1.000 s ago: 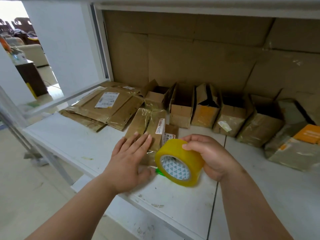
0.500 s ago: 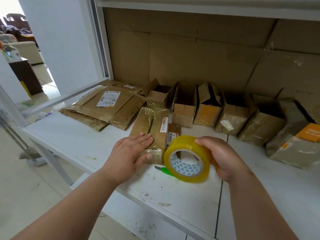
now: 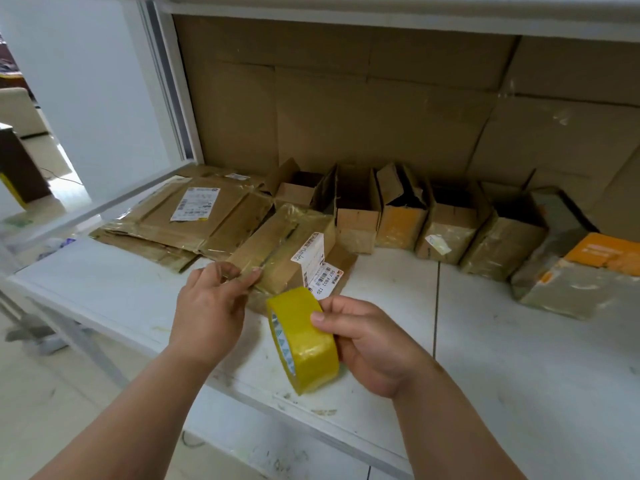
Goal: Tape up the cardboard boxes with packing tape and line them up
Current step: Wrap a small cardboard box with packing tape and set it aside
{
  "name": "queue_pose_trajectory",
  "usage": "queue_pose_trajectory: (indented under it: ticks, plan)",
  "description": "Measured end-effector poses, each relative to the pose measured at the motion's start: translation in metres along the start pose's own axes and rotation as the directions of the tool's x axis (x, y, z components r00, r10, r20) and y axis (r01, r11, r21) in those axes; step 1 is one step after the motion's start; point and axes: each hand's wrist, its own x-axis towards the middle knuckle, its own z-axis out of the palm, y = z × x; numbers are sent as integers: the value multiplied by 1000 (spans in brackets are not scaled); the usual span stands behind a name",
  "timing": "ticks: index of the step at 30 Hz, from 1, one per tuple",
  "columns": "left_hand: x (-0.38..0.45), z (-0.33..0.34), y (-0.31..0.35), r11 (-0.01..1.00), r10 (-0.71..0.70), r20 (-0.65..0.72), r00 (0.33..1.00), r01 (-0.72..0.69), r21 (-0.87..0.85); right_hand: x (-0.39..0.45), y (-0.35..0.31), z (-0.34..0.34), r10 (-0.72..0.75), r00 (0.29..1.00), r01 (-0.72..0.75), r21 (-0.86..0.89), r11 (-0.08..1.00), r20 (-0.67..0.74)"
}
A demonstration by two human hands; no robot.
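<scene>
Tape roll [image 3: 304, 341] gripped in right hand [image 3: 372, 344], near flattened box [image 3: 277, 247].
Left hand [image 3: 211, 306] fingertips pinch at box's near end; open boxes [image 3: 401, 209] lined up behind it on white shelf [image 3: 519, 358].

Both bare forearms extended from the near edge toward the far side, converging slightly. The left hand [image 3: 207, 306] was held palm down, thumb and forefinger brought together at their tips in a pinch, the remaining fingers loosely curled. The right hand [image 3: 372, 341] was turned palm leftward, its fingers curled and its thumb pressed across in a firm grip. Both wrists were nearly straight.
</scene>
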Motion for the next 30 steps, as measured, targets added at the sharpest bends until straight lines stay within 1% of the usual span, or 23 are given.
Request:
queue_pose_trajectory:
  ticks: [2,4,5,6,7,8,9,11,13,14,15,17,18,20,21,22,23,24,25,26,27,29,30]
  plan:
    - [1,-8,7,997,-67,63,996,70,-43,0,5,3,2,1000,-2,17,1000,5]
    - [0,-16,14,962,-204,145,968,226,-156,0,8,4,-5,1000,4,32,999,21]
    - [0,-19,19,910,-288,182,940,328,-255,0,9,4,-9,999,8,32,999,32]
    - [-2,-22,24,833,-355,225,907,417,-365,0,10,3,-14,999,13,22,1000,43]
    - [-5,-24,30,752,-396,256,882,472,-461,0,11,3,-20,998,20,5,1000,51]
    - [-8,-27,37,689,-428,281,859,511,-513,0,12,2,-25,998,26,-10,1000,60]
    - [-13,-30,43,638,-462,320,827,560,-528,-1,12,1,-26,997,27,-19,999,68]
    - [-21,-35,55,512,-520,427,739,670,-537,-2,13,-2,-28,996,31,-30,999,86]
    - [-28,-35,59,308,-524,564,638,759,-573,-3,12,-4,-24,994,30,-50,998,104]
    - [-30,-34,59,206,-503,622,599,783,-587,-4,11,-5,-21,992,29,-61,998,121]
    - [-31,-32,59,128,-480,666,571,797,-590,-6,10,-7,-14,990,24,-74,997,137]
    - [-31,-30,58,54,-434,712,553,804,-592,-6,3,-12,7,989,10,-119,993,145]
    - [-30,-31,60,36,-423,720,551,804,-594,-5,-3,-15,6,994,12,-158,987,112]
    - [-30,-33,64,21,-422,723,547,803,-596,4,-10,-20,-52,998,37,-289,957,-44]
    - [-29,-34,67,13,-424,726,541,805,-593,11,-14,-22,-106,984,45,-385,922,-141]
    - [-29,-36,69,0,-424,731,535,807,-590,19,-18,-22,-189,959,57,-513,857,-209]
    - [-29,-37,71,-12,-423,733,532,806,-592,27,-21,-21,-288,935,86,-655,750,-207]
    - [-29,-38,74,-19,-423,733,532,804,-595,36,-23,-20,-371,917,124,-781,612,-145]
    - [-28,-39,76,-25,-423,735,530,804,-594,46,-25,-20,-412,910,164,-868,468,-50]
    - [-27,-40,78,-33,-424,737,526,804,-593,55,-26,-19,-410,911,194,-912,362,31]
    - [-25,-41,79,-45,-424,742,519,806,-590,62,-28,-18,-379,922,195,-938,286,76]
    - [-22,-43,80,-64,-422,752,506,811,-581,76,-28,-14,-318,940,169,-978,125,122]
    - [-21,-44,79,-54,-420,752,508,813,-579,82,-27,-12,-307,942,159,-986,58,134]
